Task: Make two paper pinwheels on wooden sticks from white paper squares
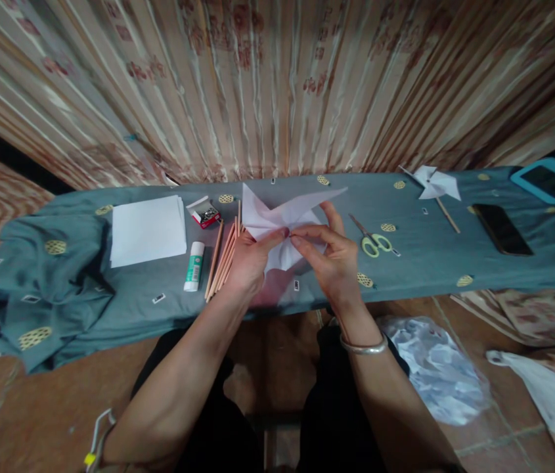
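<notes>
A white paper pinwheel (282,213) with folded blades is held up over the near middle of the cloth-covered table. My left hand (250,259) is closed on it from the left, thumb pressed at its centre. From the right, my right hand (331,253) pinches at the same centre with thumb and forefinger, its other fingers partly behind a blade. Anything small between those fingertips is too tiny to make out. Just left of my left hand lie several thin wooden sticks (222,259). Green-handled scissors (370,240) rest right of my right hand.
Left of the sticks are a glue stick (194,266), an open red box of small metal pieces (203,212) and white paper sheets (149,230). Rightward lie a pinwheel on a stick (435,184), a black phone (501,228) and a blue-framed tablet (553,180). A plastic bag (437,368) sits on the floor.
</notes>
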`<state>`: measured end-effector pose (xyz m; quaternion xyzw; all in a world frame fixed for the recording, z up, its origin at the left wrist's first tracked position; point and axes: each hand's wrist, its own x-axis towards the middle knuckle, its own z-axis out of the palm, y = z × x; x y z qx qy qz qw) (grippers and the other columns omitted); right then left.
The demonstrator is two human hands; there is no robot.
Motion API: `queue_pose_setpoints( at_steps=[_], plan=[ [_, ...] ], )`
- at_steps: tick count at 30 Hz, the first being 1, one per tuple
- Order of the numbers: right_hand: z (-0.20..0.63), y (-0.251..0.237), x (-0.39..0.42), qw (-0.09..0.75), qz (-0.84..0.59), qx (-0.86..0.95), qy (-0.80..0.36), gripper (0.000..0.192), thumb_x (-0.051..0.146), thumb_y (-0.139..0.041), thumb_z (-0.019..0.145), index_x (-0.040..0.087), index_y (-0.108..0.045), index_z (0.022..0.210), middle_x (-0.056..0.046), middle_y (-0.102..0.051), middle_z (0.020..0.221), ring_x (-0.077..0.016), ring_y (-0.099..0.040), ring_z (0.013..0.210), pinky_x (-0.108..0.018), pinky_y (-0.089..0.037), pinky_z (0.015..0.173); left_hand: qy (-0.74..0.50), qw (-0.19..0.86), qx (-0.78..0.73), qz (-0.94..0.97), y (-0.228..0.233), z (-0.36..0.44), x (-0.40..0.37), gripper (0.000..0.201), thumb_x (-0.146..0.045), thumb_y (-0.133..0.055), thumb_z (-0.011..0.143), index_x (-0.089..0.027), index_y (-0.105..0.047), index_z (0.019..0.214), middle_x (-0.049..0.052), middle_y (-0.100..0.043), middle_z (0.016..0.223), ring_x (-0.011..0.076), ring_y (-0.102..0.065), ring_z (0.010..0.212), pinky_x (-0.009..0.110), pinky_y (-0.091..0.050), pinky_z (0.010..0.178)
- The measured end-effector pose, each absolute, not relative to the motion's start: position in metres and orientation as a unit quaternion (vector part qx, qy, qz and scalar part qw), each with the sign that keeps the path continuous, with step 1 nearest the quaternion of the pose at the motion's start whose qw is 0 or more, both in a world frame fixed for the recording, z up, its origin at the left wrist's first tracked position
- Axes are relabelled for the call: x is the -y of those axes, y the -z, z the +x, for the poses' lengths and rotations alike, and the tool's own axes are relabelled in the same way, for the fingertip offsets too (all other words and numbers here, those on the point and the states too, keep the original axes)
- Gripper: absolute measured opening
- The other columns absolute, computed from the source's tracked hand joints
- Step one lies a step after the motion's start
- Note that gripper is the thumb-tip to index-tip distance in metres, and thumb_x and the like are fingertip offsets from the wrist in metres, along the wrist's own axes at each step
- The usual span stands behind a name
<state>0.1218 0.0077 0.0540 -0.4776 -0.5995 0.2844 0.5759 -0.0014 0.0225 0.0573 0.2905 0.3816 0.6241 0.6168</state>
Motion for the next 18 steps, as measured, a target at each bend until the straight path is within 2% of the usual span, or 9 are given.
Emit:
queue_pose_setpoints(
  at_steps=[5,8,11,18],
  plan=[
    [0.12,-0.046,-0.013,0.581,-0.47,0.585,-0.317,0.005,0.026,-0.071,0.077,0.026,-0.073,0.081,-0.003,-0.058,0.133,-0.0239,-0.038,0.139,-0.044,-0.029,0.116,-0.622,0.609,-0.387,0.305,-0.056,-0.003,-0.02,0.022,-0.019,-0.081,0.056,-0.017,-0.072,0.076,0.002,-0.075,0.076,0.017,-0.067,0.068,0.03,-0.052,0.069],
    [0.121,-0.043,-0.014,0.582,-0.464,0.578,-0.335,0.004,0.026,-0.071,0.077,0.027,-0.073,0.08,-0.003,-0.069,0.11,-0.0223,-0.038,0.138,-0.046,-0.029,0.116,-0.626,0.599,-0.384,0.318,-0.058,-0.004,-0.019,0.021,-0.019,-0.08,0.056,-0.017,-0.072,0.075,0.003,-0.075,0.079,0.0184,-0.068,0.071,0.031,-0.052,0.071],
    [0.121,-0.039,-0.016,0.586,-0.46,0.561,-0.363,0.003,0.026,-0.07,0.076,0.027,-0.072,0.078,-0.002,-0.072,0.09,-0.0225,-0.042,0.135,-0.047,-0.028,0.116,-0.627,0.597,-0.376,0.331,-0.059,-0.004,-0.018,0.02,-0.02,-0.08,0.058,-0.018,-0.072,0.076,0.004,-0.075,0.082,0.0209,-0.069,0.075,0.032,-0.052,0.073],
    [0.121,-0.034,-0.02,0.607,-0.422,0.514,-0.435,0.005,0.028,-0.072,0.072,0.027,-0.072,0.077,-0.002,-0.072,0.089,-0.0229,-0.042,0.135,-0.045,-0.034,0.112,-0.628,0.592,-0.381,0.331,-0.056,-0.005,-0.019,0.021,-0.022,-0.081,0.058,-0.017,-0.072,0.077,0.003,-0.075,0.077,0.0203,-0.069,0.072,0.032,-0.053,0.072]
  ],
)
